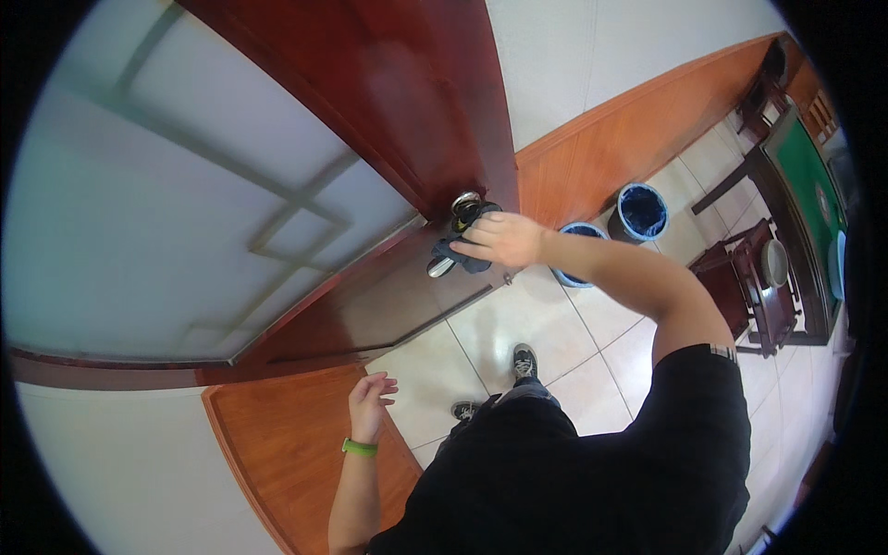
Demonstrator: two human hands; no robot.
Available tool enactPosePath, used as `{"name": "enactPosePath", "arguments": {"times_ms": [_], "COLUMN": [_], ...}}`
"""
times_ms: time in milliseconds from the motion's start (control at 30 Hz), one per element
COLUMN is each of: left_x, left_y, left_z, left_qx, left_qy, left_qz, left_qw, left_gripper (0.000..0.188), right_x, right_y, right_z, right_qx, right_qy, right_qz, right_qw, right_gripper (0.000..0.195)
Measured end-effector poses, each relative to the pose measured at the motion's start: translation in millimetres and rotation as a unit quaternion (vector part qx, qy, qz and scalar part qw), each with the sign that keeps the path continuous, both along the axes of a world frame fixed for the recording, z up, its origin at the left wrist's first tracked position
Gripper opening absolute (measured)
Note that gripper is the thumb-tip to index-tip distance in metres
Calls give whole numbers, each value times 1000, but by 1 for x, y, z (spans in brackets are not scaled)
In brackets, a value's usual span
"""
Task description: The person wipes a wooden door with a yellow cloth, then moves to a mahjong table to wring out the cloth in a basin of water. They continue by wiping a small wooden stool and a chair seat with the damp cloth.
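My right hand point(501, 238) grips a dark cloth point(479, 261) against the metal door handle point(441, 266) of a dark red wooden door point(388, 90) with a frosted glass panel point(208, 187). The cloth is bunched over the middle of the handle; the handle's silver end sticks out below it, and the round metal rose point(465, 201) shows above. My fingers partly hide the cloth and handle. My left hand point(370, 399), with a green band at the wrist, is held away from the door with its fingers apart and nothing in it.
Two waste bins with dark liners, one nearer point(584, 230) and one farther point(642, 212), stand by the wood-panelled wall point(596, 156). To the right are a green-topped table point(798, 163) and a dark red wooden chair point(770, 305) bearing a round bowl point(775, 263). My feet are on the tiled floor point(576, 340).
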State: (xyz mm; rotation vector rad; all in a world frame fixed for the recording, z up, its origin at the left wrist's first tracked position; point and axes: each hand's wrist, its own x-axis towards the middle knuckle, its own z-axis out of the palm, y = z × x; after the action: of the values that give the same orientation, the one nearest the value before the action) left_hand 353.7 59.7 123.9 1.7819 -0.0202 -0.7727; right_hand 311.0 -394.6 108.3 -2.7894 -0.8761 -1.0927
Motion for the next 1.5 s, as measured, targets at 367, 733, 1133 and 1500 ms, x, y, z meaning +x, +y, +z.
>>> {"name": "enactPosePath", "arguments": {"times_ms": [367,733,1133,1500], "left_x": [-6,-11,-9,-5], "left_y": [-75,-81,-55,-36], "left_z": [-19,-14,-2,-3], "left_qx": [-1,-9,-14,-26], "left_qy": [47,59,74,73], "left_qz": [-40,-54,20,41], "left_qw": [998,997,997,996], "left_gripper": [20,22,19,19], "right_x": [22,-71,68,-15], "right_y": [103,155,203,124], "right_z": [-18,-90,-31,-52], "right_qx": [327,985,878,991], "right_qy": [45,165,-55,24], "right_qz": [-109,35,-265,122], "right_qw": [938,-21,394,-51], "right_gripper": [29,46,41,41]}}
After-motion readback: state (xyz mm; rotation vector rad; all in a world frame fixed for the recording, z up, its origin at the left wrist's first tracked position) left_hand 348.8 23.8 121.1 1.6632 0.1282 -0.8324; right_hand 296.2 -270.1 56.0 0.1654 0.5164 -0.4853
